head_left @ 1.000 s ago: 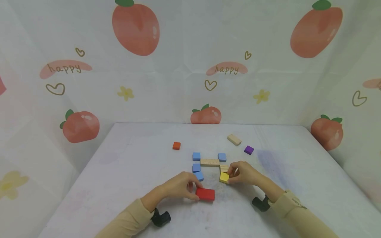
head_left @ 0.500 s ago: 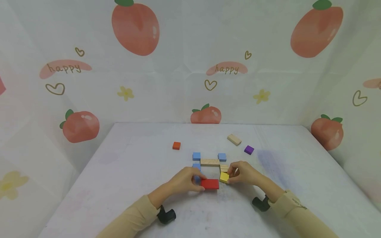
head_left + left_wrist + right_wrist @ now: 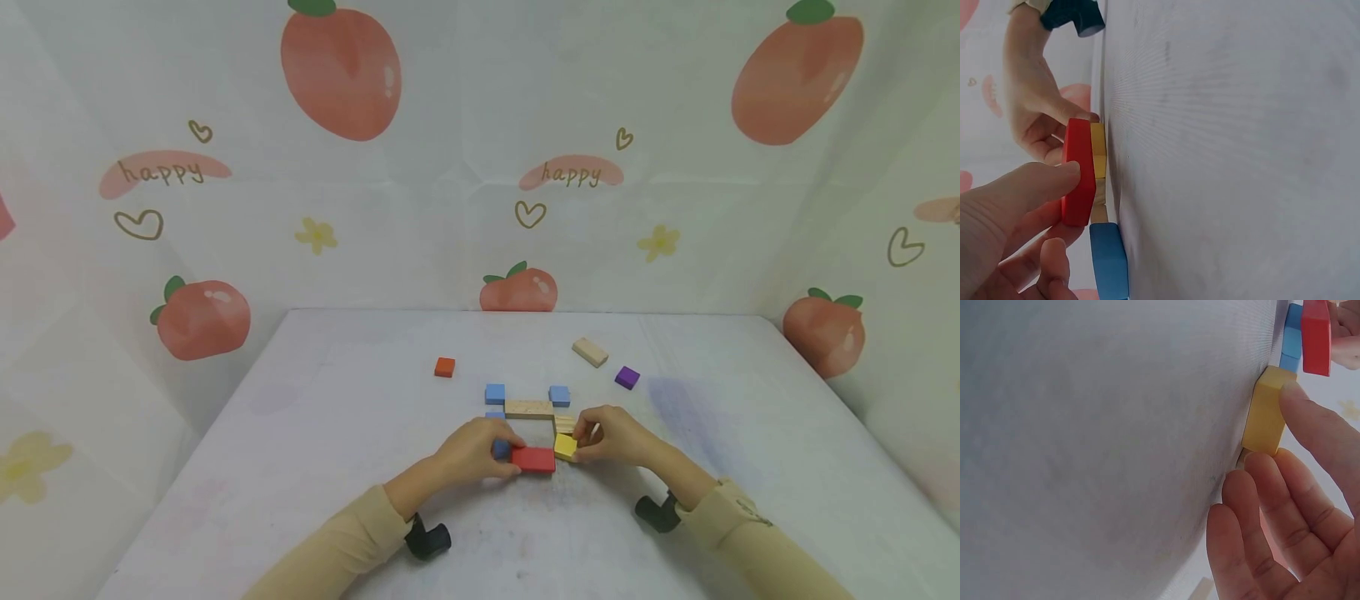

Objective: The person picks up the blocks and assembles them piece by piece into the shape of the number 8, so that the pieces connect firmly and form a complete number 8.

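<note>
My left hand [image 3: 474,450] pinches a red rectangular block [image 3: 533,460] between thumb and fingers. In the left wrist view the red block [image 3: 1079,172] is held a little above the table, level with the tops of the lower blocks. On the table, my right hand [image 3: 615,437] holds a yellow block [image 3: 566,447] by thumb and fingertips. A striped wooden block [image 3: 565,424] stands behind the yellow one. Further back lies a long wooden block [image 3: 528,409] between two blue blocks, a left one [image 3: 495,393] and a right one [image 3: 559,396]. My left hand partly covers another blue block [image 3: 501,450].
Behind the arrangement lie an orange-red block [image 3: 445,367], a pale wooden block [image 3: 590,352] and a purple block [image 3: 627,377]. A printed cloth [image 3: 420,208] hangs along the table's back edge. Each wrist carries a black camera mount, such as the left one [image 3: 427,540].
My left hand has carried the red block away from me and to the right, into the gap beside the yellow block. My right hand has stayed at the yellow block.
</note>
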`<action>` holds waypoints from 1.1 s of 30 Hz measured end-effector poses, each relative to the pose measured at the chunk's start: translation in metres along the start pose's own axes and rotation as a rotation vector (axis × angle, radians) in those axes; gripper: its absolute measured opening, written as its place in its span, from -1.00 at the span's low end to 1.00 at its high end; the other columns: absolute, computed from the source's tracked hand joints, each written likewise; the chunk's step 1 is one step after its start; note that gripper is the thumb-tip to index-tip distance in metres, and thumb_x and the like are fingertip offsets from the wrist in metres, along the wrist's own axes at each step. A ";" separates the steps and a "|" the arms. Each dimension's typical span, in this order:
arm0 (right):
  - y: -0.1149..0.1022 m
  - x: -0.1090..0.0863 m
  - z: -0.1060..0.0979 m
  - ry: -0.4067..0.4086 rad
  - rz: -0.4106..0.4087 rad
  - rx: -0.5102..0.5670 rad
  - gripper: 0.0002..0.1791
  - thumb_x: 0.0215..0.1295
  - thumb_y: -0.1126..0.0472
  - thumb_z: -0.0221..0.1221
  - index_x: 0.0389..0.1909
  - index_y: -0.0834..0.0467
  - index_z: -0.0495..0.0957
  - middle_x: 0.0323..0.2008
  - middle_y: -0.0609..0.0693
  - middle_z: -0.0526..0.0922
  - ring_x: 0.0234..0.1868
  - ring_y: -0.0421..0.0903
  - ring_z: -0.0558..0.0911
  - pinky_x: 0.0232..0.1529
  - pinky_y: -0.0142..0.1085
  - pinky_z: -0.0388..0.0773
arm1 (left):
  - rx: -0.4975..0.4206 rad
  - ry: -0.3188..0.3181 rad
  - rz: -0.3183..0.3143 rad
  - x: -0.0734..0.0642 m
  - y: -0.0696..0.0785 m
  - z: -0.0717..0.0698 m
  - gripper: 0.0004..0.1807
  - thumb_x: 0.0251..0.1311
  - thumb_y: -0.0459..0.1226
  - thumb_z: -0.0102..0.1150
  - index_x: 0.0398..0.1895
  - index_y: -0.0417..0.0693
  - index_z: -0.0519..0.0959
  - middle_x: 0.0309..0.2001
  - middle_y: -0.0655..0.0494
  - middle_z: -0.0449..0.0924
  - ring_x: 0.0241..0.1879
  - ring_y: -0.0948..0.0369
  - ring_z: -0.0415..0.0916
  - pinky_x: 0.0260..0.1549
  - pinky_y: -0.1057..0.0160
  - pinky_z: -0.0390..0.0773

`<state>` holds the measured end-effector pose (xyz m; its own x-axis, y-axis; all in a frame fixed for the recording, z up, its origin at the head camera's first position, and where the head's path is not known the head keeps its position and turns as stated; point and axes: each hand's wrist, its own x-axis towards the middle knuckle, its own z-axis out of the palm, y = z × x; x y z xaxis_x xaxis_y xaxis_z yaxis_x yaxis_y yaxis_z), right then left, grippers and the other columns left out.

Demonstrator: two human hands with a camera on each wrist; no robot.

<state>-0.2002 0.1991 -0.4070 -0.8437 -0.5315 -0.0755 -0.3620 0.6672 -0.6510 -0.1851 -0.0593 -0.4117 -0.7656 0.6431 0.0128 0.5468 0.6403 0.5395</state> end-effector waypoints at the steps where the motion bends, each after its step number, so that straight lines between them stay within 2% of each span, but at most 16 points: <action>1: 0.000 0.000 0.000 0.000 -0.002 0.000 -0.78 -0.03 0.22 0.38 -0.44 0.21 0.54 -0.45 -0.03 0.62 -0.46 -0.29 0.52 -0.40 -0.50 0.50 | 0.009 0.000 -0.001 0.000 0.001 0.000 -0.67 0.02 -0.19 0.34 -0.10 0.00 0.66 -0.15 0.19 0.65 -0.18 0.33 0.49 -0.14 0.37 0.49; 7: 0.000 0.001 0.001 0.002 -0.010 0.000 -0.78 -0.03 0.22 0.38 -0.44 0.21 0.54 -0.45 -0.03 0.62 -0.46 -0.29 0.52 -0.40 -0.49 0.50 | 0.051 -0.018 -0.027 0.002 0.003 0.000 -0.65 0.02 -0.16 0.34 -0.07 0.03 0.65 -0.15 0.21 0.63 -0.18 0.33 0.47 -0.15 0.37 0.48; 13: 0.000 0.000 0.001 0.002 -0.012 0.001 -0.78 -0.04 0.22 0.38 -0.44 0.21 0.54 -0.46 -0.03 0.62 -0.46 -0.29 0.52 -0.40 -0.50 0.50 | 0.081 -0.029 -0.027 0.003 0.002 0.001 -0.65 0.02 -0.15 0.34 -0.06 0.05 0.65 -0.16 0.22 0.62 -0.20 0.34 0.45 -0.19 0.40 0.47; 24: 0.002 0.001 0.001 -0.003 0.010 0.004 -0.78 -0.03 0.22 0.38 -0.44 0.20 0.54 -0.45 -0.05 0.61 -0.46 -0.28 0.50 -0.41 -0.49 0.49 | 0.087 -0.036 -0.037 0.003 0.005 0.000 -0.65 0.02 -0.15 0.34 -0.07 0.03 0.66 -0.17 0.20 0.61 -0.23 0.33 0.44 -0.23 0.41 0.46; 33: 0.001 0.001 0.001 -0.003 0.021 0.008 -0.78 -0.03 0.22 0.38 -0.43 0.20 0.54 -0.45 -0.05 0.61 -0.46 -0.26 0.49 -0.42 -0.49 0.49 | 0.101 -0.040 -0.034 0.004 0.004 0.001 -0.65 0.04 -0.15 0.33 -0.07 0.01 0.65 -0.14 0.19 0.59 -0.18 0.31 0.46 -0.16 0.38 0.48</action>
<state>-0.2013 0.1990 -0.4087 -0.8501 -0.5187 -0.0913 -0.3410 0.6741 -0.6552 -0.1859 -0.0537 -0.4107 -0.7712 0.6354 -0.0387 0.5538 0.6996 0.4515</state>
